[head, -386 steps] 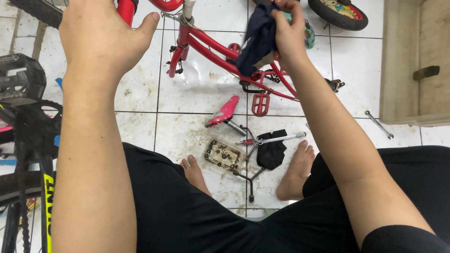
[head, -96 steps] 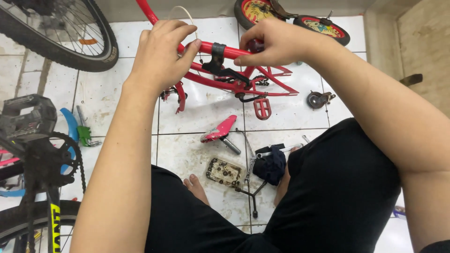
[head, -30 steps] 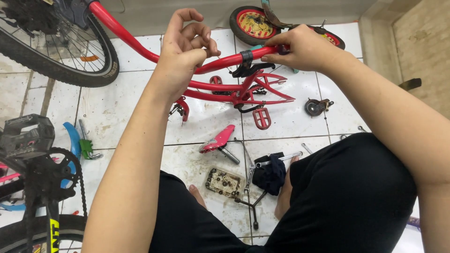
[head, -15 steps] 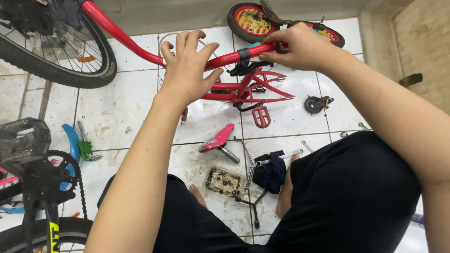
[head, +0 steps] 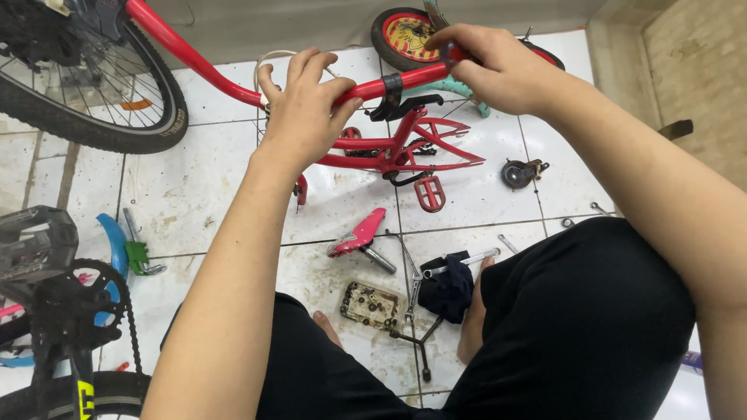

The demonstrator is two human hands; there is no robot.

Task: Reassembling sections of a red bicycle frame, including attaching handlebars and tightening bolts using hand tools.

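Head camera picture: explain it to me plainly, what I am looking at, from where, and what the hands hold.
The camera sits on a person's head and looks down at their own arms and crossed legs on a tiled floor. The left hand grips a red tube of a small red bicycle frame. The right hand holds the same tube further along. Below lie a pink saddle, a small tray of bolts, a wrench, a dark cloth and a small wheel. A bigger bicycle wheel stands at the upper left.
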